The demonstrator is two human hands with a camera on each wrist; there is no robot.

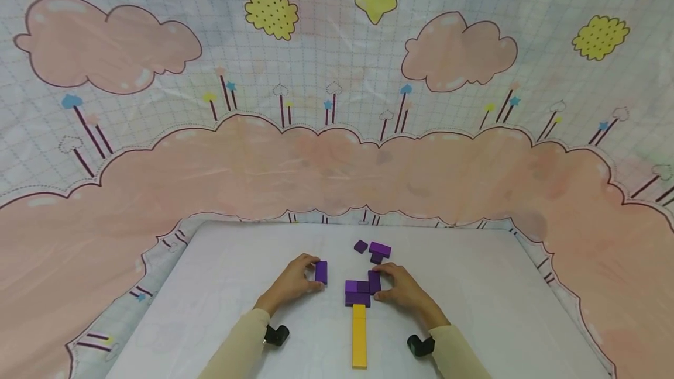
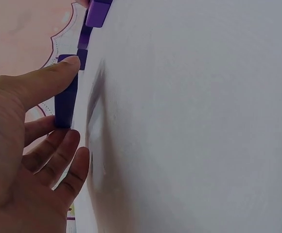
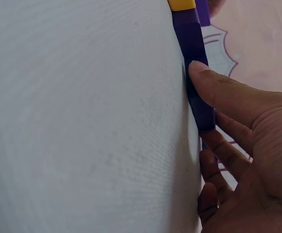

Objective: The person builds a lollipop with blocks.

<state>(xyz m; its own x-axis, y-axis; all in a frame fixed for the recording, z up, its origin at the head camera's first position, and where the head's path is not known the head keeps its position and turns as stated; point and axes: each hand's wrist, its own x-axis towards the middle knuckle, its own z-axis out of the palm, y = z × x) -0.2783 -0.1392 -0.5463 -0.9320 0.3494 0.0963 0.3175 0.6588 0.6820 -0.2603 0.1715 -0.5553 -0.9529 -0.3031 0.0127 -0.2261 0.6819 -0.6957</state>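
Observation:
My left hand (image 1: 293, 281) pinches a purple rectangular block (image 1: 322, 272) between thumb and fingers, left of the other blocks. In the left wrist view, that block (image 2: 65, 99) stands between the thumb and a fingertip, close over the white tabletop. My right hand (image 1: 402, 288) pinches another purple block (image 1: 374, 282) by its two ends, right at the right side of a purple block cluster (image 1: 357, 299). From the right wrist view, this block (image 3: 203, 114) lies low along the table, with the thumb on its near end. Below the cluster runs a column of yellow blocks (image 1: 359, 341).
Behind the cluster lie a small purple cube (image 1: 360, 246) and a purple block (image 1: 380, 249) with a smaller purple piece (image 1: 376, 259) against it. The white table (image 1: 210, 250) ends at a patterned cloth backdrop (image 1: 337, 174). Each wrist wears a black camera (image 1: 277, 335).

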